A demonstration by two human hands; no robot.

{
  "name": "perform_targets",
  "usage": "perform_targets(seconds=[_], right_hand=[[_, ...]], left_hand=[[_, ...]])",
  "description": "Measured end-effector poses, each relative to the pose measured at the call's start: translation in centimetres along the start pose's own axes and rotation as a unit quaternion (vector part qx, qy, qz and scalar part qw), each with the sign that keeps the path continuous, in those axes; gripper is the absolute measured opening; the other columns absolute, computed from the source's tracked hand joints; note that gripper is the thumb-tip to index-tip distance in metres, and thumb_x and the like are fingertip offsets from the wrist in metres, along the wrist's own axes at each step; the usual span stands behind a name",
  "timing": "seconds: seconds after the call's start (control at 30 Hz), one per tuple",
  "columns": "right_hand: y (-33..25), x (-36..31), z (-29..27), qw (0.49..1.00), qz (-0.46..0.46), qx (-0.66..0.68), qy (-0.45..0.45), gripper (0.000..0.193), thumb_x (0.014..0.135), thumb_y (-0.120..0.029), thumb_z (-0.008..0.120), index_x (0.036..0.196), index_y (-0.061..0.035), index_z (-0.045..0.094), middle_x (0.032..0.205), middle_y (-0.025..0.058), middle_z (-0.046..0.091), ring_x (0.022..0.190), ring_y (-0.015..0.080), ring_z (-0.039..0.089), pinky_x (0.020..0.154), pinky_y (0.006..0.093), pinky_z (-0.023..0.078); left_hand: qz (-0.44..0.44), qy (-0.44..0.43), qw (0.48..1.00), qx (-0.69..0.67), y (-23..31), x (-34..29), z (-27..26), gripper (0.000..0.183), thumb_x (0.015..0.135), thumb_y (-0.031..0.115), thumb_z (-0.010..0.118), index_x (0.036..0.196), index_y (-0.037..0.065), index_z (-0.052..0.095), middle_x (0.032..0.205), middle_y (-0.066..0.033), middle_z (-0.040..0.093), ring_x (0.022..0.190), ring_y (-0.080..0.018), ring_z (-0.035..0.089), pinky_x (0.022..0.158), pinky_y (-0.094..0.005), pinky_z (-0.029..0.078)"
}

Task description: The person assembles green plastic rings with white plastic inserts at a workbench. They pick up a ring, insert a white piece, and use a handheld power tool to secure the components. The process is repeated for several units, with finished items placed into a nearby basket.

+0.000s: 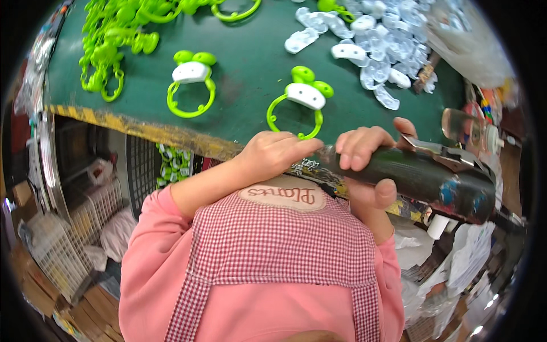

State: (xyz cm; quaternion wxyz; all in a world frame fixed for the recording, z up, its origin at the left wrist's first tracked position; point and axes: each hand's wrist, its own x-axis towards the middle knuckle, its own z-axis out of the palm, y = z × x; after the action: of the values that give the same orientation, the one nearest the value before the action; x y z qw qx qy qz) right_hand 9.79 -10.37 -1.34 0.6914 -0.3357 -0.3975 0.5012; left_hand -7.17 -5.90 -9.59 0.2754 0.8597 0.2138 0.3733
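My right hand (364, 147) is wrapped round a black air screwdriver (416, 175) with a metal lever on top. The tool lies almost level, its tip pointing left. My left hand (276, 153) is closed, its fingertips meeting the tool's tip; what they pinch, if anything, is hidden. Small silvery screws (307, 165) lie in a heap just below the tip. Beyond my left fingers, a green ring with two round knobs and a white plate (306, 96) rests on the green table. A second such ring with its white plate (191, 72) lies farther left.
Green ring parts (114, 43) pile up at the far left. Translucent white pieces (379, 40) are heaped at the far right beside a plastic bag (473, 45). The table's worn yellow edge (148, 130) runs before me. A clear bottle (473, 128) is at right.
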Motion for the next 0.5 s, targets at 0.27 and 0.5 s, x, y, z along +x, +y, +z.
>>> perform_targets(seconds=[0.27,0.5], right_hand=[[0.3,0.8,-0.6,0.999,-0.01,-0.004,-0.035,0.087,0.078,-0.041,0.078,0.141,-0.0092,0.027,0.081,0.008,0.058,0.073,0.0217,0.057,0.075,0.04,0.045],[0.4,2.5,-0.9,0.996,-0.046,-0.046,-0.063,0.086,0.081,-0.044,0.073,0.144,-0.0117,0.025,0.08,0.0072,0.057,0.072,0.0202,0.056,0.075,0.0414,0.045]], left_hand=[[0.046,0.05,0.996,0.06,-0.9,0.9,0.9,0.036,0.071,0.009,0.067,0.106,0.014,0.061,0.065,0.0046,0.055,0.055,-0.0104,0.057,0.047,-0.0242,0.047],[0.079,0.055,0.994,0.047,-2.8,2.3,0.5,0.035,0.073,0.012,0.067,0.107,0.015,0.062,0.066,0.0045,0.056,0.056,-0.0106,0.057,0.047,-0.0226,0.048]])
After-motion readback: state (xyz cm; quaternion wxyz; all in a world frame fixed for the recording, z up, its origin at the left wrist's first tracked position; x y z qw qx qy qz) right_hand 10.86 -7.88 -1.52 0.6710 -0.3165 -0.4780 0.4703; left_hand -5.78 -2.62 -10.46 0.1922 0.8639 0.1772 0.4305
